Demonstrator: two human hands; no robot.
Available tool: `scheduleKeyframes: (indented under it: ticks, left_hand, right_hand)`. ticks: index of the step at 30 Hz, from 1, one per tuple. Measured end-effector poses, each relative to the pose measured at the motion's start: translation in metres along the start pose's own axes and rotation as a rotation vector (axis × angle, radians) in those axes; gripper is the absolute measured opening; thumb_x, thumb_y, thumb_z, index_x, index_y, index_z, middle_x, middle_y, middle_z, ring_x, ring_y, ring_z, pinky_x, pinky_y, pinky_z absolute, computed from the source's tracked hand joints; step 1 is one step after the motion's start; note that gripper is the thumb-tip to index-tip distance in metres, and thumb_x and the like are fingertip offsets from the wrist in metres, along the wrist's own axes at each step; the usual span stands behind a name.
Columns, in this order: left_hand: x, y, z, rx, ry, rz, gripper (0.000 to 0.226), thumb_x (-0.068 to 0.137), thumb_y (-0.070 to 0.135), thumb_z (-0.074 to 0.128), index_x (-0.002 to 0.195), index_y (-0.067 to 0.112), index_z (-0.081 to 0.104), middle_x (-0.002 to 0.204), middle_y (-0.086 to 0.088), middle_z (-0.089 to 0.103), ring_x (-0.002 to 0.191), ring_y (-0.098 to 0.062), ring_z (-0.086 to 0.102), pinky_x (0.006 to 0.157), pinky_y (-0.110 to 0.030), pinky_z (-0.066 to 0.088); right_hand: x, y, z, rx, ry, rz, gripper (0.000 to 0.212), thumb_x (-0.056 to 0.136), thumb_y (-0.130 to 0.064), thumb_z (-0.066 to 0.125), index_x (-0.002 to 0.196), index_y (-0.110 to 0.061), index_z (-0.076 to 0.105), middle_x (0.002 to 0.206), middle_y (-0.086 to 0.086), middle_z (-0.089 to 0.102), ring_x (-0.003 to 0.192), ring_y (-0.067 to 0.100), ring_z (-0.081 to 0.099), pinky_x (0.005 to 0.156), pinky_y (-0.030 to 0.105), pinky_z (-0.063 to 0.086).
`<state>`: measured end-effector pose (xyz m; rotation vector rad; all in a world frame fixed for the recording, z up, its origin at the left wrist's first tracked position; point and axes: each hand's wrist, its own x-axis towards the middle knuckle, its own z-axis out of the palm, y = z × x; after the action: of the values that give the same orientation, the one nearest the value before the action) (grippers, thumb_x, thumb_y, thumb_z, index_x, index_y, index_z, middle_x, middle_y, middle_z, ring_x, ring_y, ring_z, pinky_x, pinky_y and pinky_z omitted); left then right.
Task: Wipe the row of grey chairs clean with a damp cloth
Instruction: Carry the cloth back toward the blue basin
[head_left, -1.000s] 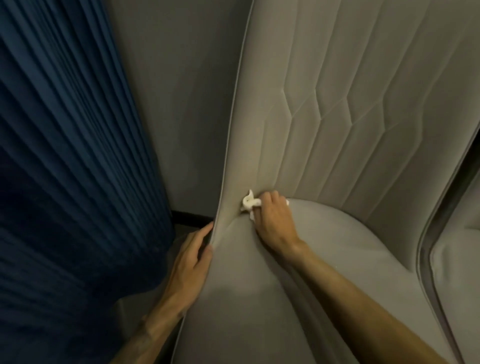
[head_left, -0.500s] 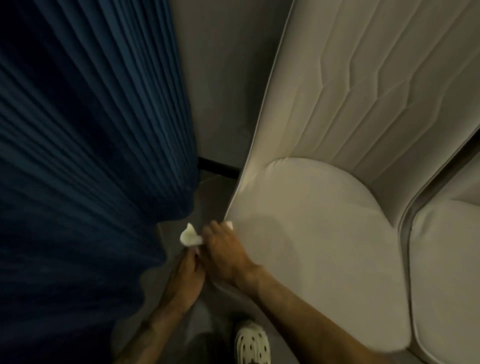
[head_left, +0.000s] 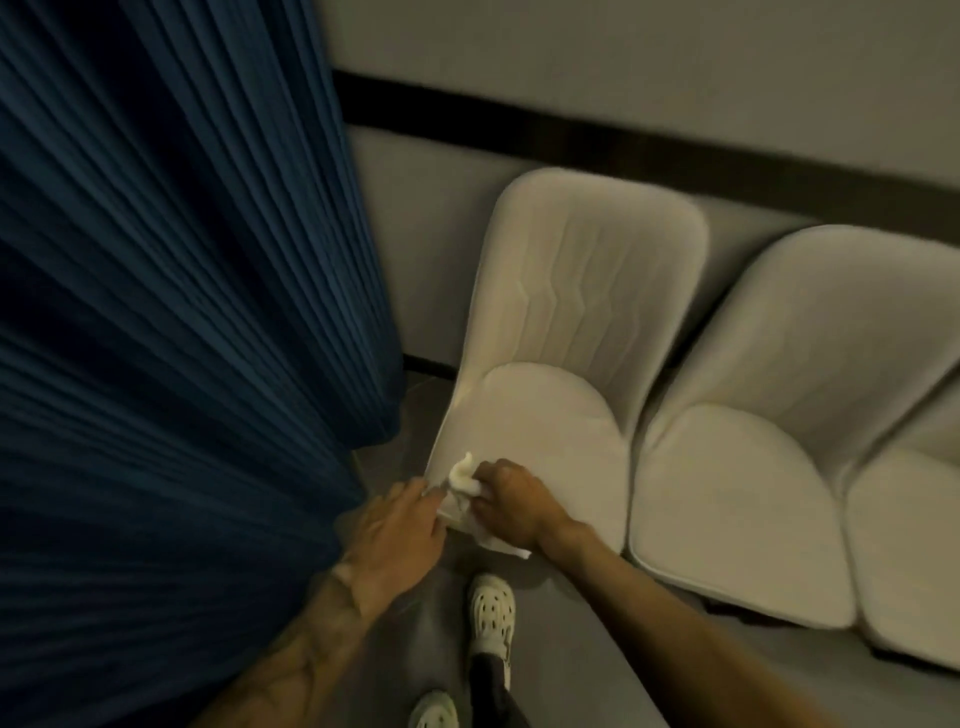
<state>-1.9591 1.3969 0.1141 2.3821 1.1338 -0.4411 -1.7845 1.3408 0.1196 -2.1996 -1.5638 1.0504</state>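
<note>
Stepped back since prev frame; right hand (head_left: 511, 501) grips cloth (head_left: 463, 475) at first chair (head_left: 561, 415) front corner, left hand (head_left: 400, 530) open beside. Next chairs (head_left: 753, 467) prob. still unwiped.

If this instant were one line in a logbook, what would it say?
step: wiping first chair seat front corner | right hand: gripping white cloth | left hand: beside cloth at seat edge | next chair: untouched

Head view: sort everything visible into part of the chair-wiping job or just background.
Part of the job:
white cloth, gripped by the right hand
left hand beside it
nearest grey chair
next grey chair
third chair

Just background:
blue curtain
white clogs
wall
</note>
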Motion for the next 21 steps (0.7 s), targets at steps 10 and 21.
scheduleKeyframes:
  ticks: [10, 21]
  left_hand:
    - [-0.071, 0.188, -0.115, 0.18, 0.054, 0.206, 0.054, 0.111, 0.038, 0.038, 0.162, 0.02, 0.035, 0.161, -0.004, 0.041, 0.142, -0.027, 0.044, 0.115, -0.037, 0.038]
    - [-0.086, 0.47, -0.098, 0.255, 0.128, 0.299, 0.054, 0.109, 0.038, 0.043, 0.159, 0.018, 0.04, 0.158, -0.006, 0.045, 0.142, -0.03, 0.046, 0.116, -0.043, 0.04]
  right_hand:
    - [-0.192, 0.044, -0.178, 0.031, 0.276, 0.164, 0.024, 0.084, -0.03, 0.069, 0.107, -0.021, 0.068, 0.106, 0.005, 0.072, 0.101, 0.026, 0.065, 0.083, 0.032, 0.05]
    - [-0.374, 0.234, -0.322, 0.097, 0.439, 0.238, 0.007, 0.081, -0.029, 0.067, 0.088, -0.027, 0.066, 0.092, 0.003, 0.072, 0.09, 0.026, 0.066, 0.073, 0.03, 0.049]
